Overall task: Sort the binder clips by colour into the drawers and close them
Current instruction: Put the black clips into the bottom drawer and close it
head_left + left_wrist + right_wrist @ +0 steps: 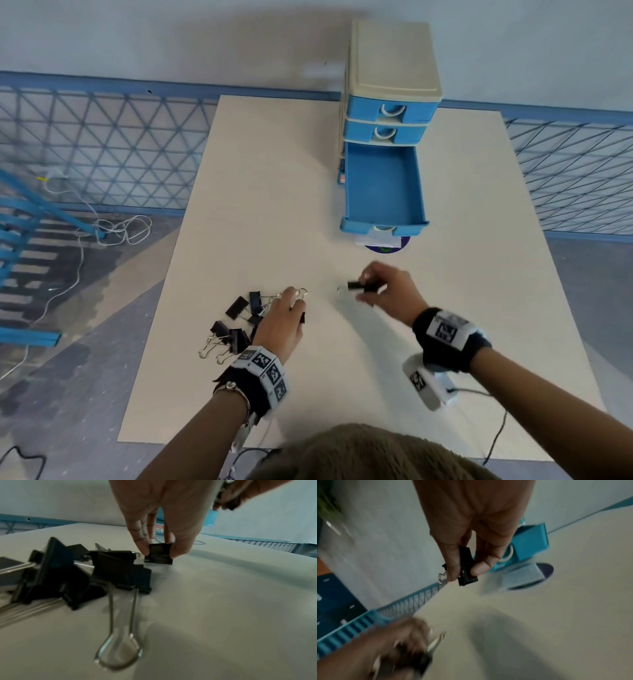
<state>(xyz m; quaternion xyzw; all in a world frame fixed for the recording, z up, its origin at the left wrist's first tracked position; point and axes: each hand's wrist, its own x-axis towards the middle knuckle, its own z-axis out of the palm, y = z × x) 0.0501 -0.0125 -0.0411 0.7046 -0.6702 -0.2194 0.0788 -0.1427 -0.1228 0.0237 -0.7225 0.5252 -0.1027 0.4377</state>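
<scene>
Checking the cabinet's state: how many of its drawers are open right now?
1: the bottom drawer is pulled out and looks empty. The top drawer and middle drawer are shut.

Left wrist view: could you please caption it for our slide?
Left hand pinches a black binder clip off the table beside the pile.

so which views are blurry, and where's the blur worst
Head view: mostly sharp, only the right hand smears. Left wrist view: the pile of clips is soft, dim. Right wrist view: worst, the left hand and the open drawer streak.
</scene>
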